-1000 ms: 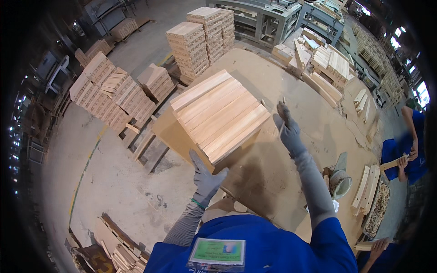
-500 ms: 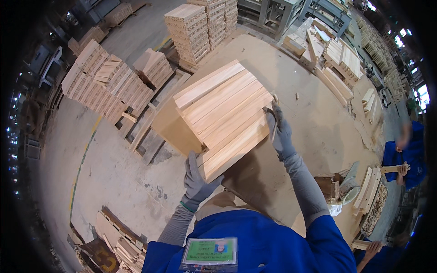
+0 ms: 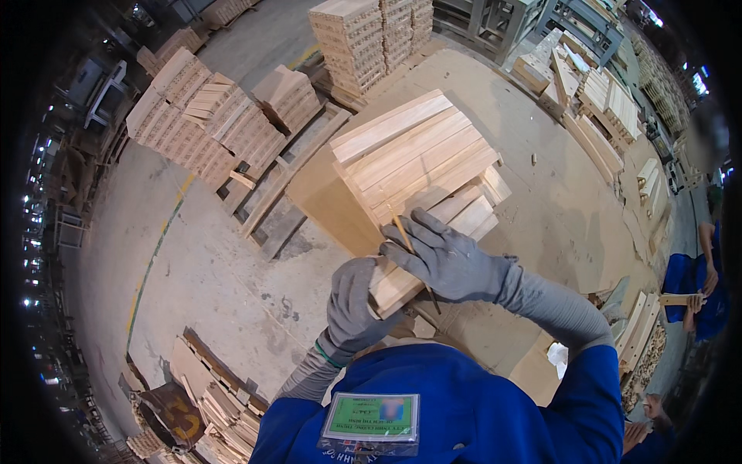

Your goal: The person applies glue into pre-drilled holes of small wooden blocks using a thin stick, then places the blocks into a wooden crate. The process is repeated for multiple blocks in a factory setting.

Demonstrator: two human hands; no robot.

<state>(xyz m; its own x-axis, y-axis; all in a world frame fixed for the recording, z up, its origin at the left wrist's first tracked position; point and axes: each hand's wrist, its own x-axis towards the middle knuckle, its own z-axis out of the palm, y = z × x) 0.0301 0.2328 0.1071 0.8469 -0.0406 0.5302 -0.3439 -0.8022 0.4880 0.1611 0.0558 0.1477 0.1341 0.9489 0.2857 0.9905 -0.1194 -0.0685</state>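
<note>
A stack of pale wooden strips [image 3: 421, 158] lies side by side on a brown board-like surface in front of me. Closer to my body, a few strips [image 3: 398, 286] stick out toward me, and my left hand [image 3: 355, 305] is closed round their near ends. My right hand [image 3: 452, 259] lies across these strips, fingers bent over them. Between its fingers is a thin yellow pencil [image 3: 401, 231], slanting across the wood. Both hands wear grey gloves. My right hand hides part of the strips beneath it.
Stacked wood blocks [image 3: 209, 116] stand on a pallet [image 3: 297, 170] at the left, with taller stacks [image 3: 348, 46] behind. More boards [image 3: 607, 100] lie at the far right. A co-worker in blue [image 3: 696, 294] holds a wooden piece at the right edge. Scrap wood [image 3: 224, 417] lies lower left.
My right hand has moved from the stack's far right side to its near end, beside my left hand. The near strips have shifted toward me, apart from the others.
</note>
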